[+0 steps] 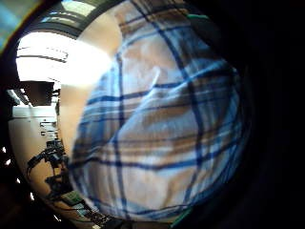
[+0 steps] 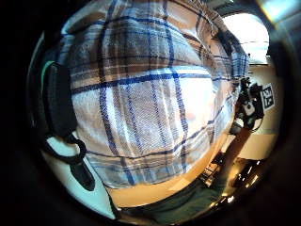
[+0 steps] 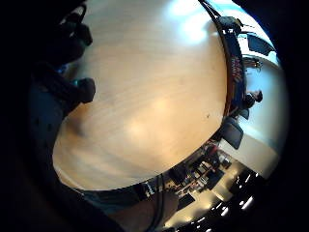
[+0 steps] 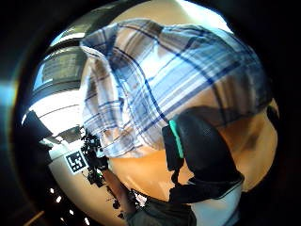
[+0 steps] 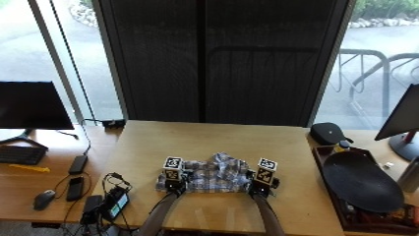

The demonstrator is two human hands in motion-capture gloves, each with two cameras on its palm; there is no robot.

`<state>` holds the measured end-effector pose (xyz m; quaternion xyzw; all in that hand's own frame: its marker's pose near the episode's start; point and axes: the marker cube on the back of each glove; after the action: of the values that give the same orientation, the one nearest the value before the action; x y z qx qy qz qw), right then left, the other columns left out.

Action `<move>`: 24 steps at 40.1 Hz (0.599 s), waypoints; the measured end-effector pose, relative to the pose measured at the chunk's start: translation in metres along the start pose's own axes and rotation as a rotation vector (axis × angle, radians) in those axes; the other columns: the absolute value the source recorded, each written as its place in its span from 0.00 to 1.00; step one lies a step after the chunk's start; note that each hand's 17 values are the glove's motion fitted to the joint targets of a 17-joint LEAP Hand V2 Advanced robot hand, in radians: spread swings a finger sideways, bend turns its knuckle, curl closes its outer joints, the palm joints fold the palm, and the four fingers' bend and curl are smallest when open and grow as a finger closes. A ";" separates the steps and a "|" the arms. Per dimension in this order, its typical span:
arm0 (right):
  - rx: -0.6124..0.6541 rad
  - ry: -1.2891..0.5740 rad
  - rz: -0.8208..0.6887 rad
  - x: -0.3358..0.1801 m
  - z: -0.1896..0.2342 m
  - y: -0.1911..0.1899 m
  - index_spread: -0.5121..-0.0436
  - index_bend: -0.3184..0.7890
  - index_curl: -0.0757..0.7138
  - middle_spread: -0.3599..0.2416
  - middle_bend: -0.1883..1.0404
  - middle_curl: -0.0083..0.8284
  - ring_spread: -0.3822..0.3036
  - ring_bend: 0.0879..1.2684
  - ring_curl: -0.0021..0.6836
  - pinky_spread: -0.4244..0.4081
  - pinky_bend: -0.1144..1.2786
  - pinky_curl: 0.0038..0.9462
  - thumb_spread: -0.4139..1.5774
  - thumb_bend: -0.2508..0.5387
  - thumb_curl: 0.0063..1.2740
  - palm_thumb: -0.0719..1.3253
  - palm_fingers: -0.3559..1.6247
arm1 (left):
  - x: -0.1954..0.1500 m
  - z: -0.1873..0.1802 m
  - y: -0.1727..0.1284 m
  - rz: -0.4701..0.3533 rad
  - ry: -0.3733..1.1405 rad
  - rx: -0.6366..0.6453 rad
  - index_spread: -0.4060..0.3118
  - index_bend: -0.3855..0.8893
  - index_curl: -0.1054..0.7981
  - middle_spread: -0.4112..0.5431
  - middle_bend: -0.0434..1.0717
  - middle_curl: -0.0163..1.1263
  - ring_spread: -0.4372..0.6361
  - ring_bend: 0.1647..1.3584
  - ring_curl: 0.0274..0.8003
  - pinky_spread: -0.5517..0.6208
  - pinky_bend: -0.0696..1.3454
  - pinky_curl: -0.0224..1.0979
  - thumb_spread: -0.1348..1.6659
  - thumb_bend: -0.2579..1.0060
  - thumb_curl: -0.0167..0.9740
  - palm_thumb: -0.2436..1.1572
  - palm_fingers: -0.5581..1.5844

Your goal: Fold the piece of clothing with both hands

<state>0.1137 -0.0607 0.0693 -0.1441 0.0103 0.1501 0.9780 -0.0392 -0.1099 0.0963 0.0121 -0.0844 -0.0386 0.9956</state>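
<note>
Both black-gloved hands sit at the near edge of the pale wooden table (image 5: 216,142), left hand (image 5: 173,183) and right hand (image 5: 262,186) at opposite ends of the crumpled blue, white and tan plaid cloth garment (image 5: 213,176); whether either hand's fingers pinch it, I cannot tell. Looks like the first fold is being set up, and next each hand needs a corner, lifted together and carried toward the far edge

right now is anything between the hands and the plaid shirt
Nothing visible. The left hand and right hand sit at opposite ends of the plaid shirt, which lies bunched on the wooden table.
</note>
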 end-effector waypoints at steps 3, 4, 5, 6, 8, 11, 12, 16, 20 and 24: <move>-0.057 0.074 0.056 -0.005 0.002 0.000 0.55 0.27 0.29 0.61 0.32 0.43 0.48 0.53 0.63 0.48 0.72 0.44 0.84 0.26 0.25 0.48 0.45 | 0.006 0.007 0.002 0.033 0.148 -0.060 0.41 0.42 0.56 0.46 0.13 0.34 0.60 0.23 0.43 0.73 0.36 0.29 0.93 0.20 0.31 0.63 0.39; -0.071 0.087 0.067 -0.006 0.002 -0.001 0.56 0.27 0.28 0.62 0.32 0.43 0.48 0.54 0.63 0.48 0.72 0.44 0.85 0.27 0.25 0.47 0.45 | 0.010 0.008 0.003 0.056 0.205 -0.076 0.41 0.42 0.56 0.47 0.14 0.34 0.61 0.23 0.43 0.73 0.37 0.29 0.94 0.20 0.31 0.62 0.38; -0.080 0.098 0.079 -0.008 0.001 -0.002 0.58 0.27 0.27 0.63 0.33 0.44 0.47 0.55 0.64 0.47 0.72 0.44 0.85 0.27 0.25 0.47 0.46 | 0.013 0.008 0.003 0.076 0.258 -0.084 0.41 0.42 0.56 0.48 0.15 0.34 0.62 0.23 0.43 0.74 0.38 0.30 0.94 0.20 0.30 0.61 0.38; -0.084 0.104 0.093 -0.009 0.001 -0.004 0.58 0.27 0.26 0.63 0.33 0.44 0.46 0.56 0.64 0.46 0.73 0.44 0.85 0.28 0.25 0.47 0.47 | 0.015 0.008 0.003 0.090 0.300 -0.086 0.42 0.42 0.56 0.48 0.15 0.33 0.63 0.23 0.43 0.74 0.38 0.30 0.95 0.20 0.30 0.60 0.38; -0.091 0.095 0.116 -0.010 0.000 -0.008 0.60 0.26 0.23 0.64 0.33 0.45 0.45 0.58 0.64 0.44 0.74 0.43 0.85 0.29 0.25 0.48 0.49 | 0.016 0.009 0.001 0.091 0.335 -0.082 0.42 0.43 0.56 0.49 0.16 0.33 0.65 0.24 0.42 0.75 0.38 0.30 0.96 0.20 0.29 0.58 0.37; -0.114 0.028 0.129 -0.012 -0.002 -0.015 0.62 0.23 0.19 0.65 0.31 0.45 0.40 0.63 0.66 0.36 0.79 0.44 0.85 0.34 0.26 0.53 0.52 | 0.007 0.013 -0.001 0.040 0.263 -0.073 0.42 0.46 0.58 0.50 0.19 0.33 0.68 0.23 0.42 0.77 0.34 0.29 0.97 0.19 0.27 0.54 0.34; -0.122 0.007 0.133 -0.012 -0.003 -0.017 0.65 0.21 0.17 0.68 0.31 0.45 0.38 0.65 0.67 0.31 0.81 0.45 0.85 0.36 0.27 0.55 0.52 | 0.006 0.013 0.001 0.033 0.251 -0.090 0.42 0.46 0.58 0.51 0.19 0.33 0.69 0.23 0.42 0.78 0.33 0.29 0.98 0.20 0.26 0.53 0.34; -0.092 -0.014 0.144 -0.007 -0.009 -0.030 0.71 0.21 0.11 0.72 0.34 0.47 0.33 0.70 0.70 0.24 0.82 0.46 0.84 0.39 0.28 0.61 0.52 | 0.020 0.009 0.014 0.122 0.371 -0.181 0.43 0.46 0.59 0.52 0.20 0.33 0.71 0.22 0.40 0.79 0.32 0.29 0.98 0.20 0.24 0.50 0.34; -0.148 -0.014 0.159 -0.003 -0.009 -0.031 0.75 0.17 0.05 0.57 0.48 0.54 0.28 0.75 0.73 0.22 0.82 0.47 0.82 0.40 0.29 0.66 0.55 | 0.007 0.015 0.000 0.043 0.241 -0.074 0.43 0.46 0.59 0.52 0.20 0.32 0.72 0.22 0.40 0.80 0.30 0.29 0.98 0.20 0.23 0.47 0.34; -0.124 -0.027 0.173 0.000 -0.007 -0.035 0.78 0.17 0.04 0.42 0.64 0.61 0.25 0.78 0.75 0.20 0.80 0.46 0.79 0.40 0.31 0.70 0.59 | 0.013 0.010 0.013 0.052 0.283 -0.165 0.43 0.45 0.60 0.52 0.19 0.32 0.73 0.22 0.40 0.82 0.30 0.29 0.98 0.20 0.22 0.45 0.34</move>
<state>0.1240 -0.0945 0.0728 -0.2007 0.0001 0.2361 0.9508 -0.0270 -0.0983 0.1088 -0.0667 0.0600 -0.0174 0.9958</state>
